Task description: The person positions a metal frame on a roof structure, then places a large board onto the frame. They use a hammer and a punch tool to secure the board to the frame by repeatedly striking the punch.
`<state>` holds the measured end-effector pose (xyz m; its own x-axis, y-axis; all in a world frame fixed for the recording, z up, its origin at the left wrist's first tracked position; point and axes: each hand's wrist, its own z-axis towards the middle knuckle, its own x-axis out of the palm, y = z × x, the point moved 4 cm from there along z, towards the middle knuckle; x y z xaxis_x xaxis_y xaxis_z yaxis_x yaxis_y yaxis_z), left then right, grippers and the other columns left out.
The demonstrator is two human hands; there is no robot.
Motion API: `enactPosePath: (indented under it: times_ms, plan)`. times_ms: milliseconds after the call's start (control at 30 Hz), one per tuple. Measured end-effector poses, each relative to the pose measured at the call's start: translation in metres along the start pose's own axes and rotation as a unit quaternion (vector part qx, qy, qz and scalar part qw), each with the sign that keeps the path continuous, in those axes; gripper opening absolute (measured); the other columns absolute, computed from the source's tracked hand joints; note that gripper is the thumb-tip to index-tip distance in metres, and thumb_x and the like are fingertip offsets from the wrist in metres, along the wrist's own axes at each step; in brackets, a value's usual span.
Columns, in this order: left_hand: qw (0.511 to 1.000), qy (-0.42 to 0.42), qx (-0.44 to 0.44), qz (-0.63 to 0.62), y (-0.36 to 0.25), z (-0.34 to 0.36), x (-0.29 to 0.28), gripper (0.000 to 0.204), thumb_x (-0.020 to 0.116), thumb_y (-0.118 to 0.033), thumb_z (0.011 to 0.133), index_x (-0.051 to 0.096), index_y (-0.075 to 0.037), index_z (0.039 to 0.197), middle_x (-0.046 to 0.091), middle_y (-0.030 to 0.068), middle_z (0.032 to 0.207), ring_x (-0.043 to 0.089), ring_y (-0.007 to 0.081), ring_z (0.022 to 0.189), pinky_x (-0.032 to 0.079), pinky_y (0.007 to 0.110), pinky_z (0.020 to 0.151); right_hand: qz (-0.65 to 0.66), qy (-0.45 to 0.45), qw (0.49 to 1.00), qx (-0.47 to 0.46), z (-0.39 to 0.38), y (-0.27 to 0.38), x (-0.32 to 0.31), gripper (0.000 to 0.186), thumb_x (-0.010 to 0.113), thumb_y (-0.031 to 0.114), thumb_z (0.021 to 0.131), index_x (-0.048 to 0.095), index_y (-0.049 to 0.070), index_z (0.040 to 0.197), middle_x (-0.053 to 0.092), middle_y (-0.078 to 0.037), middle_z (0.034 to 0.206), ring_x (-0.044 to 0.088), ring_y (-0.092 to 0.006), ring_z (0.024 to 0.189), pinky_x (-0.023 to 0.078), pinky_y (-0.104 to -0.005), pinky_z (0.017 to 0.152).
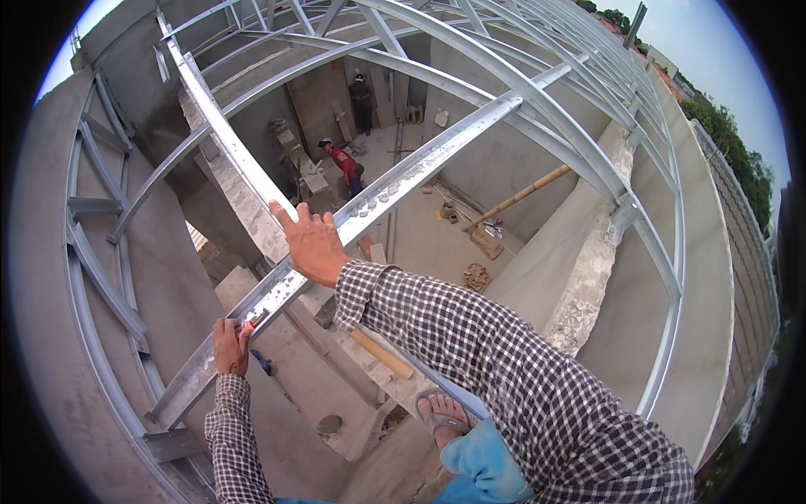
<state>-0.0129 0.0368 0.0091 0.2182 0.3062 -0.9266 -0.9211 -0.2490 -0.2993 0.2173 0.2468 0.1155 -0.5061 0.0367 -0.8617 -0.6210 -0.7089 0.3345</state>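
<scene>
My right hand (311,239) grips the junction of a long steel rail (231,143) and a cross channel (411,164), index finger stretched along the rail. Lower left, my left hand (228,344) is closed on a small red tool (248,326) against the channel's inner face; its metal part is too small to identify. A wooden-handled tool, apparently a hammer (378,351), lies below my right forearm on a concrete ledge. My sandaled foot (441,412) stands near its handle. My right thumb is mostly hidden.
Curved steel rafters (571,126) span overhead and right; more frames (105,277) line the left wall. Far below are two people, one in red (344,164), one in dark clothes (361,101), a bamboo pole (516,197) and scattered materials. A rough concrete beam (588,294) runs at right.
</scene>
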Motion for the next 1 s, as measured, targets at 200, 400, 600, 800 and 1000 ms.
enactPosePath:
  times_ms: [200,400,600,800,1000]
  plan:
    - [0.998,-0.026,0.034,0.054,-0.001,-0.01,0.011,0.048,0.066,-0.047,0.087,0.055,-0.004,0.107,0.051,0.0154,0.106,0.051,0.0363,0.107,0.04,0.048,0.095,-0.002,0.005,1.0,-0.003,-0.001,-0.006,0.0,0.078,0.058,0.01,0.085,0.027,0.012,0.157,0.053,-0.022,0.112,0.064,-0.0372,0.088,0.042,-0.0473,0.086]
    - [0.982,0.01,0.104,0.156,-0.013,-0.001,0.003,0.056,0.076,-0.046,0.078,0.053,-0.004,0.108,0.052,0.0127,0.109,0.052,0.0331,0.11,0.041,0.046,0.1,0.009,0.007,1.0,-0.012,0.002,0.0,-0.001,0.078,0.058,0.013,0.086,0.026,0.012,0.157,0.053,-0.023,0.113,0.064,-0.038,0.091,0.041,-0.0486,0.087]
    - [0.989,0.02,0.073,0.124,-0.011,0.0,0.006,0.054,0.081,-0.04,0.076,0.054,-0.004,0.106,0.053,0.0131,0.108,0.052,0.0329,0.109,0.042,0.045,0.1,0.023,0.013,1.0,-0.008,0.0,0.001,-0.005,0.074,0.061,0.021,0.088,0.03,0.01,0.155,0.052,-0.023,0.113,0.063,-0.0397,0.093,0.04,-0.0511,0.09]
    - [0.989,-0.012,0.071,0.128,0.002,-0.005,0.006,0.056,0.082,-0.041,0.073,0.054,-0.004,0.105,0.054,0.0134,0.108,0.053,0.0332,0.108,0.044,0.045,0.097,0.15,-0.055,0.987,0.022,0.014,-0.024,-0.006,0.066,0.055,0.044,0.098,0.037,0.011,0.151,0.062,-0.018,0.11,0.064,-0.0339,0.103,0.041,-0.0504,0.095]
    - [0.99,-0.013,0.062,0.123,-0.011,-0.001,0.006,0.054,0.081,-0.041,0.073,0.054,-0.005,0.102,0.055,0.0131,0.105,0.054,0.0326,0.106,0.044,0.044,0.095,0.105,0.013,0.962,0.25,0.041,-0.141,-0.024,0.077,0.051,0.035,0.096,0.019,0.001,0.157,0.065,-0.029,0.123,0.06,-0.0435,0.119,0.036,-0.0613,0.105]
